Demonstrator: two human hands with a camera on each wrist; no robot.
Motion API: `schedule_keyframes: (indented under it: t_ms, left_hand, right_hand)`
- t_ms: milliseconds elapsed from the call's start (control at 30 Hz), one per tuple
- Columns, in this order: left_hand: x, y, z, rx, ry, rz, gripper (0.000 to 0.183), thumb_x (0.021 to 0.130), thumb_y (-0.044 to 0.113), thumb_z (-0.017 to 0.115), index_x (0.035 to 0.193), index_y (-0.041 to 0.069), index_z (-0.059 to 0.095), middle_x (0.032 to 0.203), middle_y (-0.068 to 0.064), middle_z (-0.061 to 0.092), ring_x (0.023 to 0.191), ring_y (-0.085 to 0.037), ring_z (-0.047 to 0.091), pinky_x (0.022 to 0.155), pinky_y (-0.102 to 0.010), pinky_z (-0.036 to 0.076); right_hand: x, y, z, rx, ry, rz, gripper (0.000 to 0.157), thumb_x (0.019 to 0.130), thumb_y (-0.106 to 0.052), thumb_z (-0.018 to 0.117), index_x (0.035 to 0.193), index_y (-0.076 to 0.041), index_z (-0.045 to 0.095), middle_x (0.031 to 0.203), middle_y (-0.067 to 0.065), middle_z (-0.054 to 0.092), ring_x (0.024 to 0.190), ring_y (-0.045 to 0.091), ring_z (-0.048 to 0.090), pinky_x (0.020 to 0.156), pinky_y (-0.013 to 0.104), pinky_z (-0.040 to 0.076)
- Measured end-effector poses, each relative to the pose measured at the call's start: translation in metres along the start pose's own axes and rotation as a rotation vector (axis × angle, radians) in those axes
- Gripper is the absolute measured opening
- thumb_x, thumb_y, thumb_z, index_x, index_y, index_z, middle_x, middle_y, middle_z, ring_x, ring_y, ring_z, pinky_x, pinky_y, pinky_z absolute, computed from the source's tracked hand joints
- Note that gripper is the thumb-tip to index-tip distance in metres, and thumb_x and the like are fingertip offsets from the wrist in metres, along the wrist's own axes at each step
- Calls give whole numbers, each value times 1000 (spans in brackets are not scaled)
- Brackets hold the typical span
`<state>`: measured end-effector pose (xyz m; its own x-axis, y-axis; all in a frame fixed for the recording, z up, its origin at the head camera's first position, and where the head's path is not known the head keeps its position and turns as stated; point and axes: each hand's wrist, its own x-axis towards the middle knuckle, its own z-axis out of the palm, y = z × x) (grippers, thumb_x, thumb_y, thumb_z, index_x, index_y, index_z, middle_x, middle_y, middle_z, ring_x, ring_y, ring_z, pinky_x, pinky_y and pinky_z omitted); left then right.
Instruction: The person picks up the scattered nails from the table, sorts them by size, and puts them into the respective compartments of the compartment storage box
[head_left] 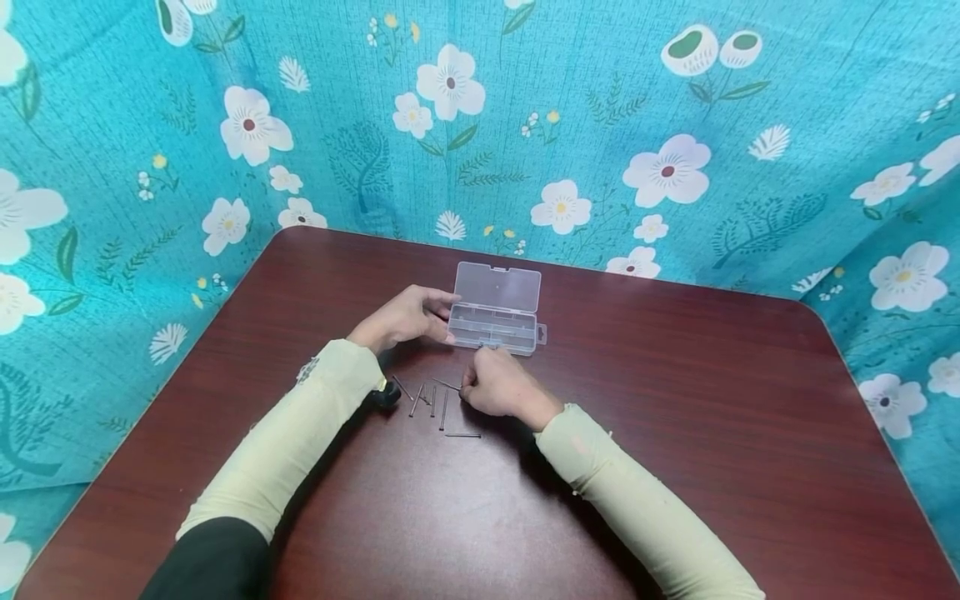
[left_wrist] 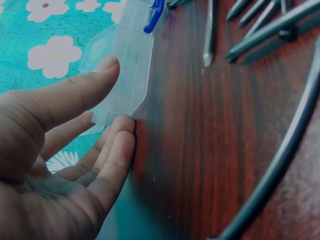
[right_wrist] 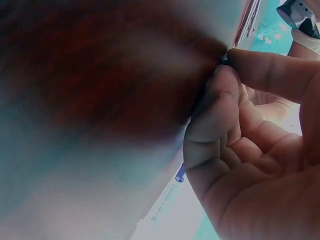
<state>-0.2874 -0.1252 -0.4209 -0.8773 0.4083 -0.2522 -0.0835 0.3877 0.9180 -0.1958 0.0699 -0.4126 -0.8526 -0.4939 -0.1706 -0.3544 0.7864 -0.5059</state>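
A clear plastic box (head_left: 536, 337) with its lid (head_left: 498, 285) raised stands near the back of the table, showing inner compartments and a blue latch (left_wrist: 154, 16). My left hand (head_left: 408, 318) is at the box's left end, thumb and fingers extended and spread about its corner. In front of the box, my right hand (head_left: 498, 383) pinches a nail (head_left: 445, 382) between thumb and index finger. Only a dark bit of that nail shows at the fingertips in the right wrist view. Several loose nails (head_left: 443, 410) lie on the table left of the right hand.
The dark red wooden table (head_left: 637, 400) has rounded back corners. A blue flowered curtain (head_left: 495, 158) hangs along its back and sides. A black device (head_left: 386, 394) sits by the left wrist, and a dark curved cable (left_wrist: 282, 167) crosses the left wrist view.
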Motion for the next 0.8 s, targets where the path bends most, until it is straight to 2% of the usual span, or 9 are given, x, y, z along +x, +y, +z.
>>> schedule_keyframes:
  t_ms: [100,233,400,633,800]
  left_hand:
    - [0,0,0,-24,-6,-4,79,73,-10,85,144,7,56,115,-20,62,98,-26,69,78,-31,56]
    - [-1,1,0,-32,-10,-12,79,73,-11,84,144,6,55,116,-21,60,98,-26,68,77,-31,56]
    - [-2,3,0,-25,-17,-14,78,74,-11,84,144,6,55,116,-21,61,99,-27,68,77,-31,56]
    - [-3,3,1,-3,-15,-13,78,74,-8,85,145,6,55,115,-19,63,99,-26,68,77,-31,56]
    - [-3,2,0,3,-12,-15,78,74,-7,86,144,7,56,114,-18,64,100,-26,68,77,-31,56]
  right_hand:
    - [0,-1,-1,4,-25,-8,26,83,-7,68,60,-17,69,45,-13,49,46,8,47,53,28,45]
    - [-3,-1,-7,56,-34,-10,22,84,-9,69,63,-15,69,50,-11,52,49,8,48,55,27,44]
    - [-6,3,-18,175,17,-13,14,83,-7,69,72,-15,70,63,-6,62,57,11,53,58,30,47]
    - [-7,21,-30,408,52,39,10,86,-3,67,84,-4,77,66,0,65,59,13,59,53,27,47]
    - [-8,30,-39,432,92,57,12,90,-4,66,90,-1,78,68,1,65,63,14,59,55,29,49]
